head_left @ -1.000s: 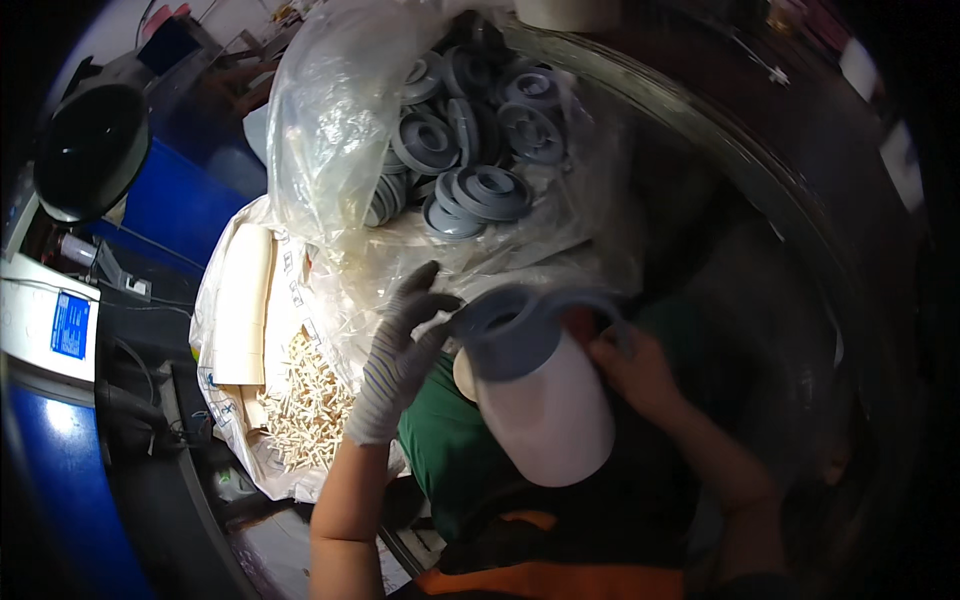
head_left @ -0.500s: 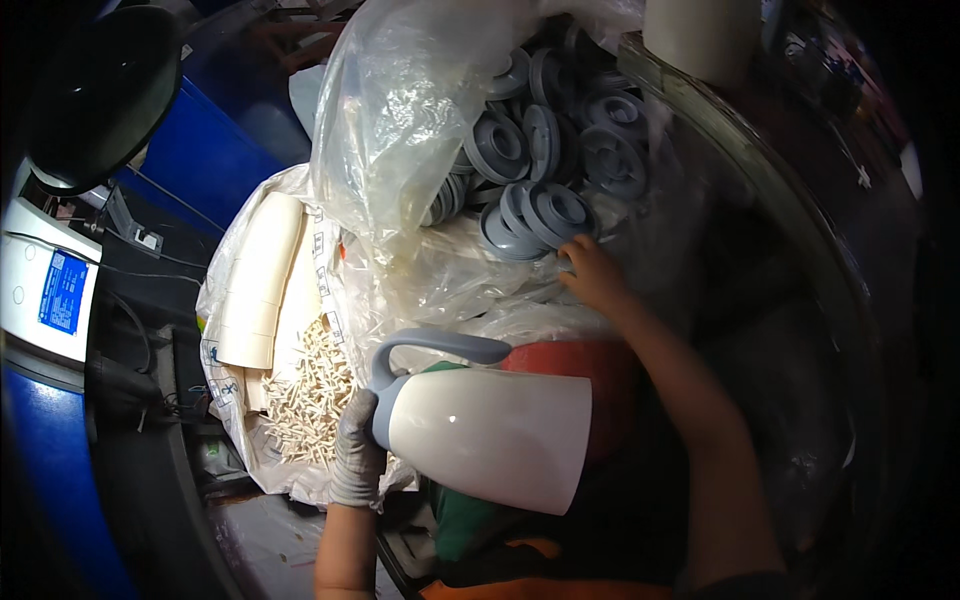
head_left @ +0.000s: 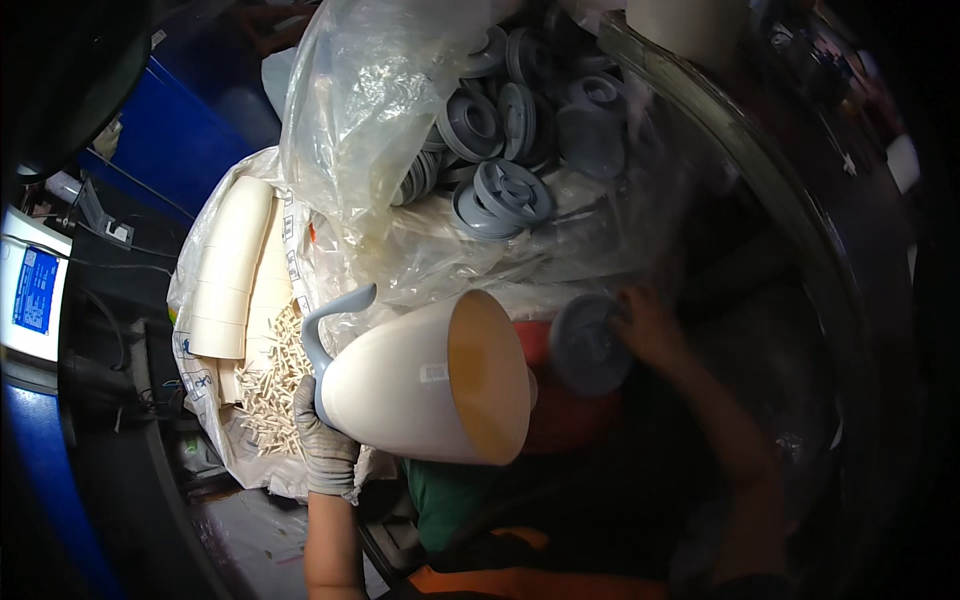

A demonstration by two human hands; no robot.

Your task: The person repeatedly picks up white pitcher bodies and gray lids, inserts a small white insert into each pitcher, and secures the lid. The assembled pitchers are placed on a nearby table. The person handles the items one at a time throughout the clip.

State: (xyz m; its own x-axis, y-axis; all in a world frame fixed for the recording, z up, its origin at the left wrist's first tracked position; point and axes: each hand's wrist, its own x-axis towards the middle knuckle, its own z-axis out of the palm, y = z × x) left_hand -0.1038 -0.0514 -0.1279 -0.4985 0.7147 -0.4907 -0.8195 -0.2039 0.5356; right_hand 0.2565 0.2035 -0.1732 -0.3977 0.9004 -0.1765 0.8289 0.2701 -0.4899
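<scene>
My left hand [head_left: 325, 440], in a light knitted glove, grips a white jug shell [head_left: 400, 385] at its narrow grey-collared end. The jug lies on its side, its wide open mouth tilted to the right and showing a yellowish inside. Its grey handle [head_left: 318, 325] curves up at the collar. Just right of that mouth, my bare right hand [head_left: 645, 325] holds a round grey disc-shaped cap [head_left: 590, 345] by its edge. The two pieces are apart. Many similar grey caps [head_left: 470, 125] lie heaped in a clear plastic bag [head_left: 375, 110], with a small stack at its near side.
At left, a white woven sack [head_left: 190, 275] holds nested cream curved shells [head_left: 232, 270] and many small pale pegs [head_left: 270, 400]. A lit screen [head_left: 38, 290] stands far left. Something red [head_left: 545, 435] lies beneath the jug. A curved rim [head_left: 760, 150] runs along the right.
My right hand has drawn a grey cap from the small stack toward me, beside the jug. My left hand has turned the jug so its open mouth shows. The whole view has shifted slightly.
</scene>
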